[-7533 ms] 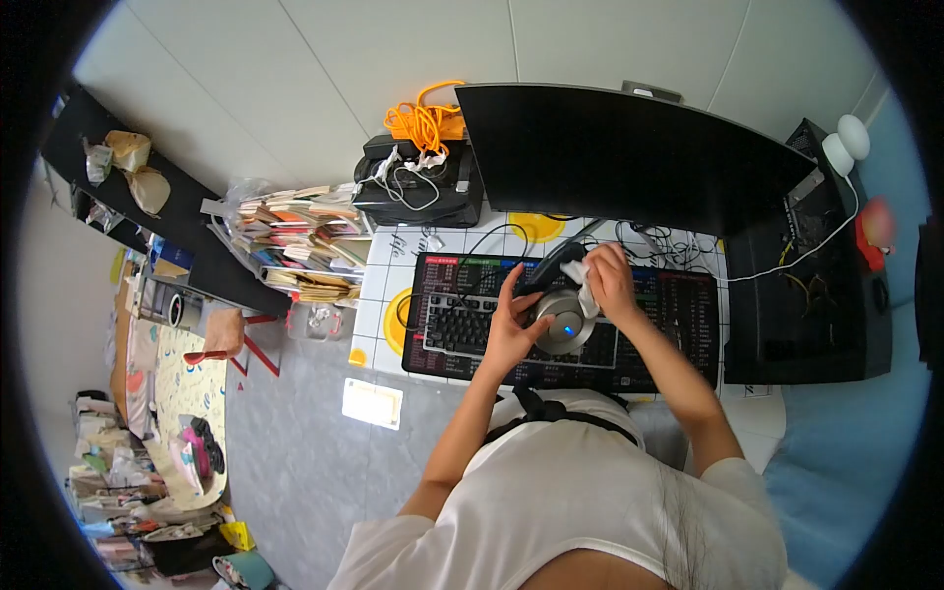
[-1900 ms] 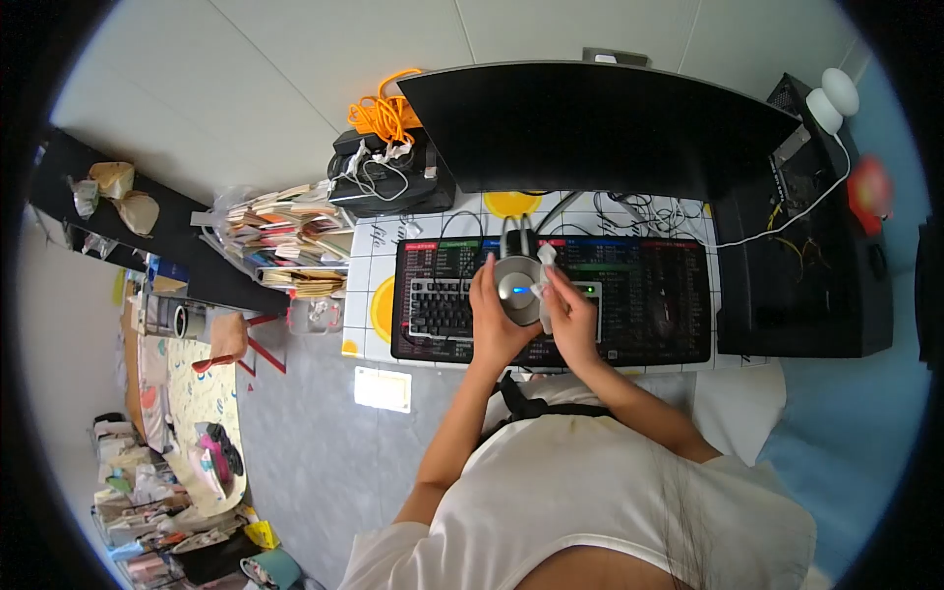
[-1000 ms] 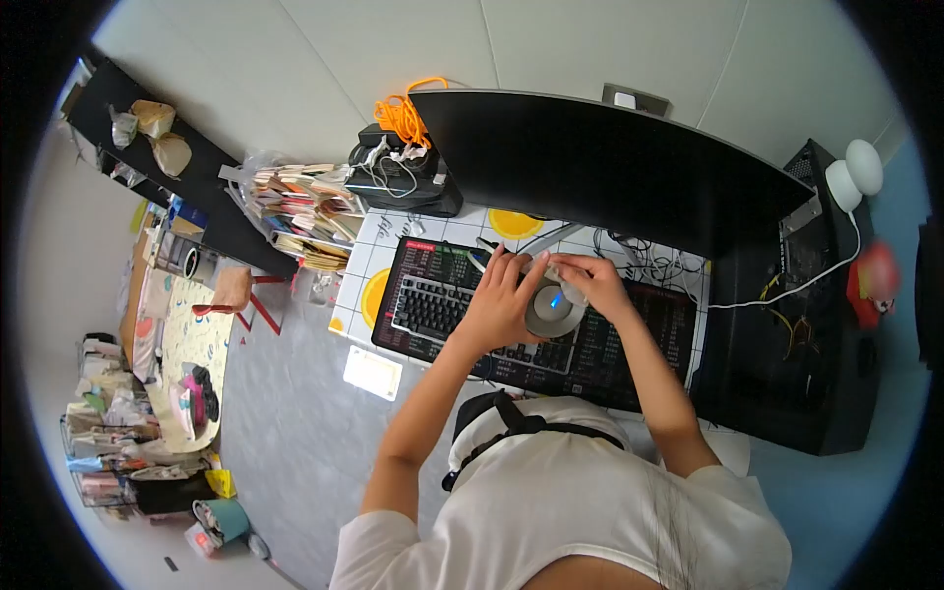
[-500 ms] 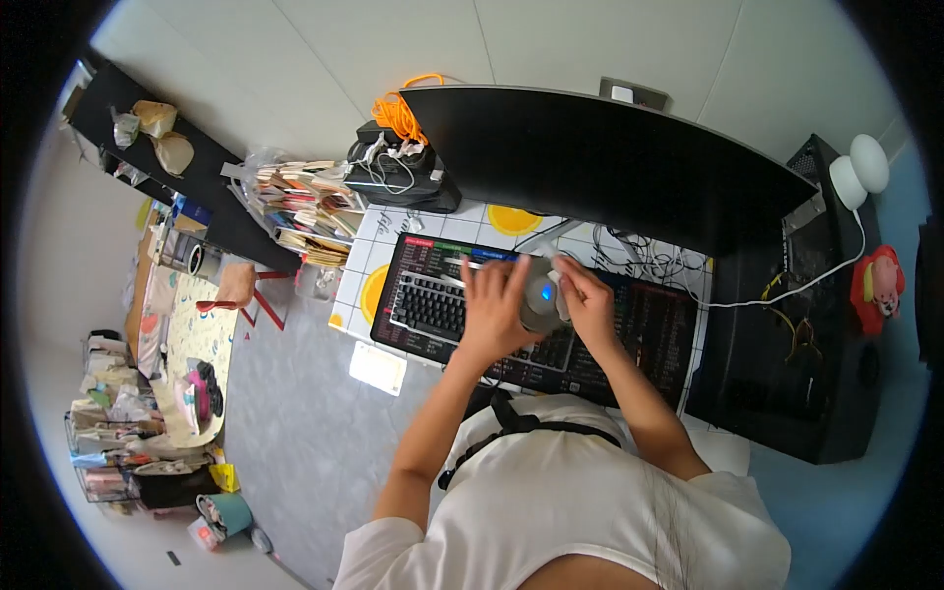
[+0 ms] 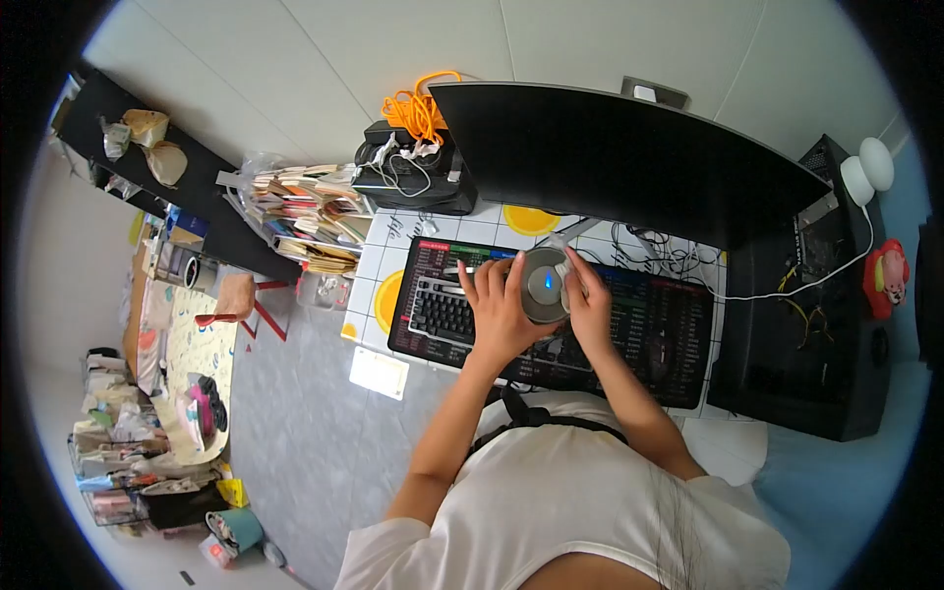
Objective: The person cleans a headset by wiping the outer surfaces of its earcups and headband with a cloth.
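Observation:
In front of me, above the desk mat, is a round grey object (image 5: 543, 300) with a darker disc face and a small blue spot at its centre; its exact kind is unclear. My left hand (image 5: 500, 310) holds it by its left side, thumb below and fingers spread along the rim. At its right edge, my right hand (image 5: 590, 305) has its fingers closed around a small pale thing (image 5: 563, 271), perhaps a cloth, pressed against the rim. Beneath my left hand lies a black and silver keyboard (image 5: 441, 313), partly covered, on a dark printed desk mat (image 5: 649, 339).
A wide black monitor (image 5: 629, 162) stands behind. To its left are a black box (image 5: 413, 182) with an orange cable (image 5: 418, 116) and stacked papers (image 5: 310, 211). At right, an open black computer case (image 5: 787, 354) carries a white round device (image 5: 867, 172). Loose cables lie beneath the monitor.
My left hand has settled from a blurred motion onto the round object's side. The right hand has moved slightly down along its edge. The whole view has shifted a little.

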Motion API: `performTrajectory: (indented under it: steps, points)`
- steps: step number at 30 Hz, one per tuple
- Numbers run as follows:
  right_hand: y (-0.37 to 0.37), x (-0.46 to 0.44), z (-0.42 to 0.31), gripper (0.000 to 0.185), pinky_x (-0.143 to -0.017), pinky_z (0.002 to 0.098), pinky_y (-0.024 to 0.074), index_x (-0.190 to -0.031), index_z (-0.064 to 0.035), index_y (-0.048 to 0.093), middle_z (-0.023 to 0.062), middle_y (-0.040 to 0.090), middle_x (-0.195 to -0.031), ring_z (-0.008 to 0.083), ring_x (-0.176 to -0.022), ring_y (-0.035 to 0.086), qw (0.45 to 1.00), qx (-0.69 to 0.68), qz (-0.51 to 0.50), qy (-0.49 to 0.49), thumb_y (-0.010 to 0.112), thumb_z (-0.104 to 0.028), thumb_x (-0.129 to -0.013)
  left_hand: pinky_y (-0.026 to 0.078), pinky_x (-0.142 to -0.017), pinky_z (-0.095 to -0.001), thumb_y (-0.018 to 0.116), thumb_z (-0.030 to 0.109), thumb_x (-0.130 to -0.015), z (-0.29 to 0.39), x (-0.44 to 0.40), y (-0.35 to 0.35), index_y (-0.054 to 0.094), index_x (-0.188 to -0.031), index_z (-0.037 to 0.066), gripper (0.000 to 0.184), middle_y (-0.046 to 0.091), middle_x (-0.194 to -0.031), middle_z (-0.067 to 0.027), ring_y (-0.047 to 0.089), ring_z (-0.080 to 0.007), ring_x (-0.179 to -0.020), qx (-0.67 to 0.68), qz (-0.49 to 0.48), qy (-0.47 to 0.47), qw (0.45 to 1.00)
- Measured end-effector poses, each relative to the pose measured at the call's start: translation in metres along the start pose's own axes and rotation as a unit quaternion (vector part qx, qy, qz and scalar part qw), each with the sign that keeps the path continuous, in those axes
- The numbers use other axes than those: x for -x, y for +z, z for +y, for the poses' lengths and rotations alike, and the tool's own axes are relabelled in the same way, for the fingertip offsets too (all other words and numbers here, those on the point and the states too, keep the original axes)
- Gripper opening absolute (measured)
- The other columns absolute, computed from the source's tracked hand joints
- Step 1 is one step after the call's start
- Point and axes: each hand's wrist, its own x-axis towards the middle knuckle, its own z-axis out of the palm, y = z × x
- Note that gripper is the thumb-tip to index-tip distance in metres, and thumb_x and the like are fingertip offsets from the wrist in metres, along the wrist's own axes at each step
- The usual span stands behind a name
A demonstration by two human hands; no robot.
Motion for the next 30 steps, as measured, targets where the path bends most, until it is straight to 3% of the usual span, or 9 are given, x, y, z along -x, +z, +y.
performTrajectory:
  steps: [3,7,8,9,12,21,24,28,30]
  points:
    - [0.024,0.022,0.0,0.035,-0.085,0.0291,0.0445,-0.128,-0.0072,0.051,0.0111,0.057,-0.119,0.0172,-0.102,0.057,0.988,-0.092,0.074,0.104,0.05,-0.017,-0.094,0.01,-0.102,-0.0616,0.083,0.037,-0.047,-0.007,0.008,0.005,0.033,-0.133,0.011,0.103,0.047,-0.115,-0.0131,0.042,-0.0336,-0.111,-0.045,0.036,-0.002,0.998]
    - [0.024,0.011,-0.002,0.035,-0.084,0.0276,0.0447,-0.127,-0.0076,0.052,0.0101,0.058,-0.118,0.0149,-0.101,0.057,0.983,-0.14,0.059,0.107,0.051,-0.017,-0.094,0.011,-0.103,-0.0582,0.084,0.034,-0.049,0.003,0.011,-0.007,0.03,-0.137,0.009,0.106,0.047,-0.116,-0.014,0.041,-0.0326,-0.112,-0.011,0.024,-0.088,0.996]
    - [0.021,0.007,-0.002,0.034,-0.084,0.0269,0.0448,-0.126,-0.0073,0.052,0.0098,0.059,-0.118,0.0139,-0.1,0.057,0.985,-0.129,0.033,0.112,0.051,-0.017,-0.094,0.026,-0.101,-0.0502,0.085,0.031,-0.05,0.001,0.009,-0.018,0.03,-0.137,0.007,0.106,0.046,-0.117,-0.0142,0.045,-0.0311,-0.108,-0.045,-0.03,-0.068,0.996]
    - [0.017,0.002,-0.001,0.034,-0.084,0.0261,0.0449,-0.126,-0.007,0.053,0.0095,0.059,-0.117,0.0129,-0.1,0.057,0.986,-0.118,0.006,0.116,0.051,-0.016,-0.093,0.026,-0.101,-0.0502,0.085,0.031,-0.05,-0.007,0.01,-0.025,0.03,-0.137,0.007,0.106,0.046,-0.117,-0.0142,0.045,-0.0311,-0.108,-0.046,-0.027,-0.07,0.996]
    - [0.011,-0.01,0.001,0.033,-0.085,0.0259,0.0447,-0.124,-0.0056,0.055,0.0079,0.059,-0.119,0.0131,-0.102,0.056,0.984,-0.115,-0.079,0.108,0.053,-0.015,-0.092,0.049,-0.079,-0.0347,0.085,0.029,-0.05,-0.028,0.004,-0.046,0.031,-0.136,0.004,0.104,0.046,-0.119,-0.0155,0.052,-0.0317,-0.103,0.031,-0.176,-0.091,0.98]
    - [0.029,-0.013,-0.008,0.027,-0.087,0.0284,0.0441,-0.118,-0.0063,0.058,0.0071,0.06,-0.114,0.0157,-0.101,0.057,0.981,-0.112,-0.142,0.074,0.05,-0.01,-0.092,0.046,-0.089,-0.0388,0.086,0.025,-0.051,-0.045,0.007,-0.047,0.027,-0.133,0.0,0.104,0.041,-0.129,-0.0218,0.049,-0.0374,-0.112,0.2,-0.214,-0.102,0.951]
    - [0.034,-0.023,-0.032,0.024,-0.087,0.0349,0.0461,-0.109,-0.0053,0.061,0.0113,0.061,-0.11,0.0276,-0.102,0.058,0.952,0.104,-0.226,-0.176,0.054,-0.005,-0.086,0.046,-0.09,-0.0387,0.085,0.024,-0.052,-0.044,0.011,-0.049,0.027,-0.133,-0.001,0.103,0.045,-0.126,-0.0221,0.051,-0.0369,-0.111,0.197,-0.232,-0.105,0.947]
    - [0.035,-0.024,-0.044,0.026,-0.086,0.0353,0.0478,-0.111,-0.0048,0.061,0.0114,0.062,-0.109,0.0268,-0.101,0.059,0.935,0.158,-0.215,-0.235,0.054,-0.004,-0.085,0.047,-0.087,-0.0384,0.085,0.022,-0.051,-0.044,0.012,-0.055,0.03,-0.132,0.001,0.1,0.051,-0.121,-0.0213,0.054,-0.0372,-0.106,0.179,-0.219,-0.12,0.952]
    - [0.027,-0.016,-0.026,0.027,-0.086,0.0338,0.0476,-0.11,-0.0046,0.061,0.0126,0.062,-0.11,0.0266,-0.102,0.059,0.967,0.099,-0.186,-0.146,0.054,-0.001,-0.084,0.049,-0.083,-0.039,0.084,0.021,-0.051,-0.047,0.014,-0.06,0.031,-0.131,0.002,0.098,0.052,-0.119,-0.0208,0.055,-0.0377,-0.103,0.175,-0.194,-0.095,0.961]
